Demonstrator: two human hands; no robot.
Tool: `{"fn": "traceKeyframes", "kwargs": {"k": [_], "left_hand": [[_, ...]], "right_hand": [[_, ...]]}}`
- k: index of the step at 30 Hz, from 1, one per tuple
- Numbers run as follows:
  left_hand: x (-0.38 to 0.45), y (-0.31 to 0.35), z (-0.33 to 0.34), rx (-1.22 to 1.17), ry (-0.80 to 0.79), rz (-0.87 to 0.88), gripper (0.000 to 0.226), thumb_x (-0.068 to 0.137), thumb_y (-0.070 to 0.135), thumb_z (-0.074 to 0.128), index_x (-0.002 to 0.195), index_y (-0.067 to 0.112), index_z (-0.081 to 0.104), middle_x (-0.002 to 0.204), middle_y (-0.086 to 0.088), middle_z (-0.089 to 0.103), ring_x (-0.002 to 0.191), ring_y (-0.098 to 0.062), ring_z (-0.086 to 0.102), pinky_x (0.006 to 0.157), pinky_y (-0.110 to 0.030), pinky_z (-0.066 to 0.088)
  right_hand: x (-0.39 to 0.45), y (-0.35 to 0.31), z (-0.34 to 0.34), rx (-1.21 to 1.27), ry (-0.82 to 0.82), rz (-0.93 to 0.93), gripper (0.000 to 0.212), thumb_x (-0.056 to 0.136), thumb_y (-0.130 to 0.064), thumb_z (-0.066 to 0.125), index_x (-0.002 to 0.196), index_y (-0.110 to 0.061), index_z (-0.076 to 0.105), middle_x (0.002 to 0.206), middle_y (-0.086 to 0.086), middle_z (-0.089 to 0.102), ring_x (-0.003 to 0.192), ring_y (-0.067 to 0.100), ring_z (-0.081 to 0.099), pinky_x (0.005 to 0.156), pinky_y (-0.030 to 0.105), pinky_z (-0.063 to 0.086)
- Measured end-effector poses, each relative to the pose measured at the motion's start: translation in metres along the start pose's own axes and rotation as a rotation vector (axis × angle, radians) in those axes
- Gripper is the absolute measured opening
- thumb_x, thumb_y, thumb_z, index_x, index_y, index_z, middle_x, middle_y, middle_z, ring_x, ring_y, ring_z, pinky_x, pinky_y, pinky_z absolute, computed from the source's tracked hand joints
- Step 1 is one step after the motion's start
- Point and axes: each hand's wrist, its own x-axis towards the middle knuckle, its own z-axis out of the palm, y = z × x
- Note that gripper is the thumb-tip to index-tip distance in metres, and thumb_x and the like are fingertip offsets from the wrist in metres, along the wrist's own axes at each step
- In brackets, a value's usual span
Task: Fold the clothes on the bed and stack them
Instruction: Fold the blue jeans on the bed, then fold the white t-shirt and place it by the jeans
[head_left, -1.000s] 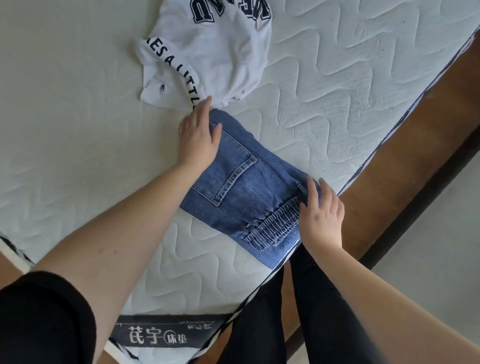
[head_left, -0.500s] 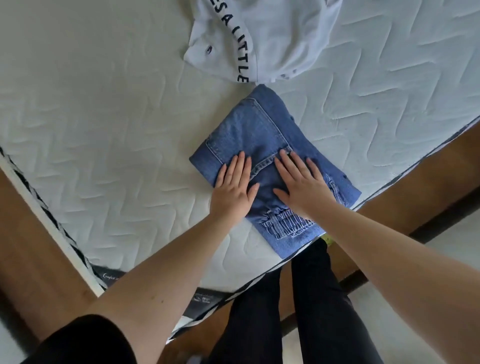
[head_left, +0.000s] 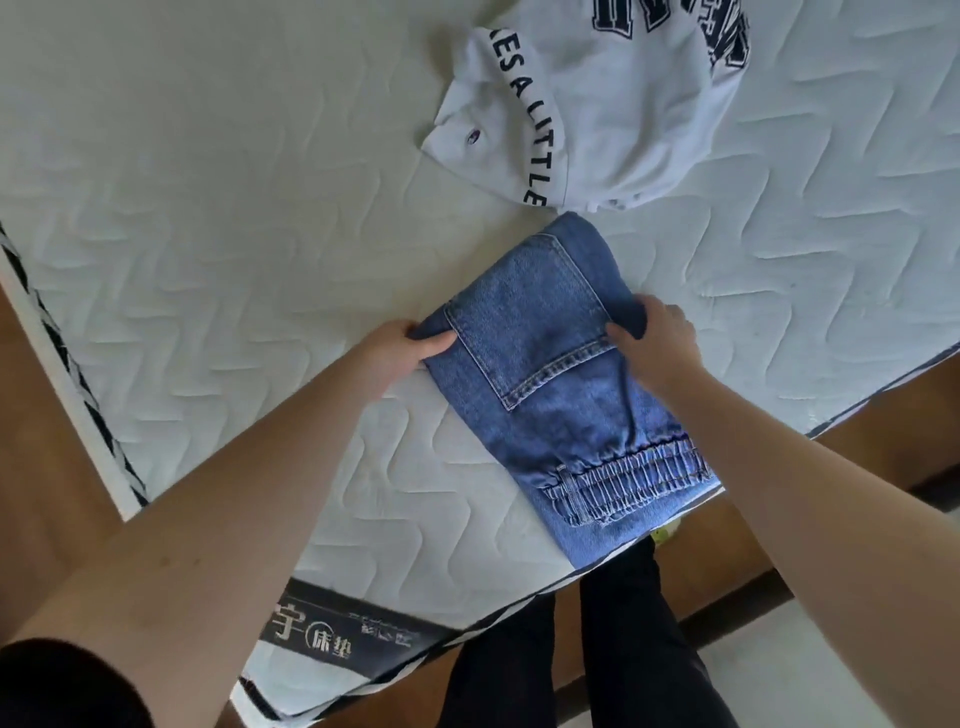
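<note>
My arms and what I'm wearing

My left hand (head_left: 395, 351) and right hand (head_left: 657, 345) are both bare, no rings or watch, with forearms uncovered to above the elbow. A short black sleeve (head_left: 62, 686) shows at my left upper arm, plain and unmarked. Below, my legs are in black trousers (head_left: 597, 660), slim and plain, with a small yellow-green patch beside the right leg; I can't tell what it is.

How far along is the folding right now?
Done: the jeans are folded into a compact rectangle near the mattress edge. In hand: left hand and right hand grip their opposite sides. Left: the white sweatshirt lies crumpled, unfolded; nothing is stacked.
</note>
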Motion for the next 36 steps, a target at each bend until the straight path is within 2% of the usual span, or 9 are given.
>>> {"fn": "traceKeyframes", "kwargs": {"k": [3, 6, 9, 14, 17, 22, 26, 30, 36], "left_hand": [[0.011, 0.01, -0.009, 0.253, 0.043, 0.107, 0.028, 0.085, 0.037, 0.075, 0.092, 0.015, 0.059, 0.091, -0.003, 0.065, 0.087, -0.025, 0.067, 0.078, -0.041, 0.059], [0.011, 0.02, -0.004, 0.499, 0.236, 0.261, 0.027, 0.088, 0.031, 0.072, 0.097, 0.011, 0.057, 0.087, -0.005, 0.06, 0.084, -0.025, 0.059, 0.061, -0.03, 0.035], [-0.002, 0.021, 0.017, 0.521, 0.4, 0.305, 0.032, 0.094, 0.025, 0.063, 0.119, 0.006, 0.056, 0.107, -0.015, 0.062, 0.099, -0.032, 0.058, 0.075, -0.033, 0.038], [-0.038, 0.016, 0.07, 0.834, 0.548, 0.4, 0.056, 0.095, 0.021, 0.053, 0.148, 0.015, 0.039, 0.145, -0.019, 0.042, 0.134, -0.036, 0.039, 0.108, -0.048, 0.035], [-0.064, 0.008, 0.112, 0.979, 0.324, 0.46, 0.057, 0.098, 0.03, 0.045, 0.152, 0.02, 0.032, 0.161, -0.013, 0.022, 0.147, -0.029, 0.021, 0.119, -0.048, 0.02], [-0.12, -0.005, 0.187, 1.106, 0.022, 0.374, 0.065, 0.102, 0.038, 0.036, 0.157, 0.012, 0.012, 0.165, -0.013, 0.004, 0.149, -0.032, 0.013, 0.118, -0.045, 0.023], [-0.167, 0.005, 0.213, 1.144, -0.037, 0.367, 0.063, 0.1, 0.036, 0.042, 0.154, 0.014, 0.021, 0.163, -0.013, 0.014, 0.148, -0.032, 0.018, 0.116, -0.045, 0.027], [-0.22, 0.038, 0.216, 1.171, -0.051, 0.494, 0.044, 0.098, 0.031, 0.046, 0.139, 0.017, 0.043, 0.141, -0.007, 0.045, 0.13, -0.027, 0.043, 0.102, -0.042, 0.039], [-0.294, 0.092, 0.224, 1.235, -0.079, 0.737, 0.039, 0.098, 0.028, 0.043, 0.134, 0.013, 0.046, 0.129, -0.006, 0.05, 0.122, -0.025, 0.045, 0.101, -0.038, 0.038]], "right_hand": [[0.009, -0.001, -0.004, 0.173, -0.039, 0.038, 0.045, 0.092, -0.026, 0.065, 0.134, -0.016, 0.05, 0.125, 0.008, 0.063, 0.105, 0.032, 0.061, 0.09, 0.046, 0.052], [0.004, 0.004, -0.005, 0.137, 0.017, -0.003, 0.044, 0.092, -0.019, 0.064, 0.133, -0.019, 0.05, 0.124, 0.008, 0.062, 0.104, 0.031, 0.06, 0.087, 0.041, 0.051], [-0.017, 0.009, 0.001, -0.216, 0.185, -0.263, 0.057, 0.092, -0.007, 0.056, 0.144, -0.022, 0.041, 0.137, 0.012, 0.049, 0.121, 0.034, 0.047, 0.101, 0.046, 0.038], [-0.067, 0.041, 0.011, -0.186, 0.272, -0.563, 0.046, 0.093, -0.004, 0.058, 0.139, -0.009, 0.053, 0.144, 0.012, 0.05, 0.13, 0.034, 0.048, 0.106, 0.05, 0.041], [-0.096, 0.076, 0.015, -0.384, 0.083, -0.539, 0.05, 0.099, -0.023, 0.054, 0.147, -0.014, 0.044, 0.155, 0.006, 0.037, 0.145, 0.029, 0.03, 0.114, 0.047, 0.029], [-0.142, 0.118, 0.006, -0.752, -0.202, -0.44, 0.065, 0.104, -0.038, 0.031, 0.156, -0.022, -0.004, 0.163, -0.003, -0.016, 0.151, 0.017, -0.01, 0.121, 0.035, 0.008], [-0.171, 0.115, -0.031, -0.768, -0.291, -0.378, 0.065, 0.103, -0.035, 0.032, 0.157, -0.021, -0.002, 0.165, -0.001, -0.007, 0.151, 0.016, 0.001, 0.121, 0.036, 0.012], [-0.214, 0.102, -0.082, -0.685, -0.191, -0.335, 0.066, 0.102, -0.033, 0.034, 0.156, -0.023, -0.003, 0.165, -0.001, -0.002, 0.151, 0.017, 0.006, 0.12, 0.035, 0.014], [-0.28, 0.102, -0.166, -0.599, 0.024, -0.335, 0.066, 0.101, -0.038, 0.038, 0.157, -0.027, 0.003, 0.164, -0.001, 0.009, 0.149, 0.019, 0.016, 0.12, 0.036, 0.015]]}}
